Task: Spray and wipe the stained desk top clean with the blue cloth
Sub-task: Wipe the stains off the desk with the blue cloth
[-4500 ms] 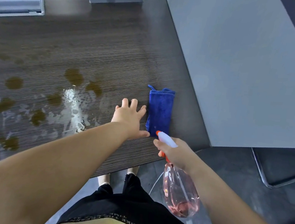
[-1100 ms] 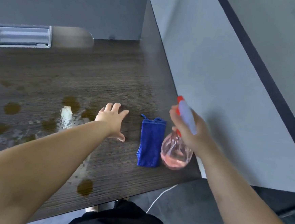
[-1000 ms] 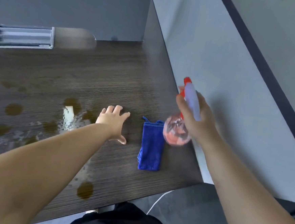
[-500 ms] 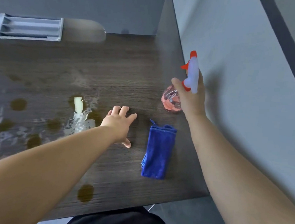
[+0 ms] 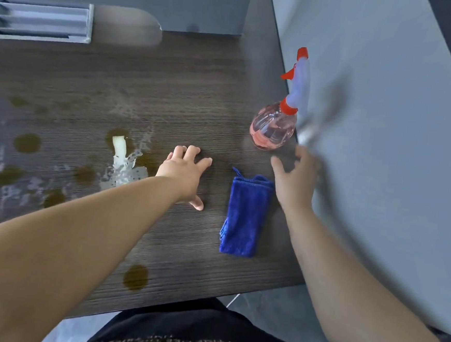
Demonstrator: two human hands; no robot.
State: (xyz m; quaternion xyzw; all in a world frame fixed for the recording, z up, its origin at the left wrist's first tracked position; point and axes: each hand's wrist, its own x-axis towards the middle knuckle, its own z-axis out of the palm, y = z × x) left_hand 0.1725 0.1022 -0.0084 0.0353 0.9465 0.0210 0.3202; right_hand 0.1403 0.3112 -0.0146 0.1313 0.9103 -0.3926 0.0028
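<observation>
Spray bottle [image 5: 273, 128] upright on desk top [image 5: 198, 87]; right hand [image 5: 296, 181] blurred, fingers loose, holding nothing, beside blue cloth [image 5: 245, 215]; left hand [image 5: 183, 173] splayed flat near stains [image 5: 27, 143].

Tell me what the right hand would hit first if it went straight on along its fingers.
Most likely the pink spray bottle, standing on the desk just ahead of the right hand; the fingers are blurred, so the exact line is uncertain.

Dark wood desk [image 5: 198, 93]: blue cloth [image 5: 245, 213], spray bottle [image 5: 275, 126], brown stains [image 5: 27, 143], foam [image 5: 123, 168].
</observation>
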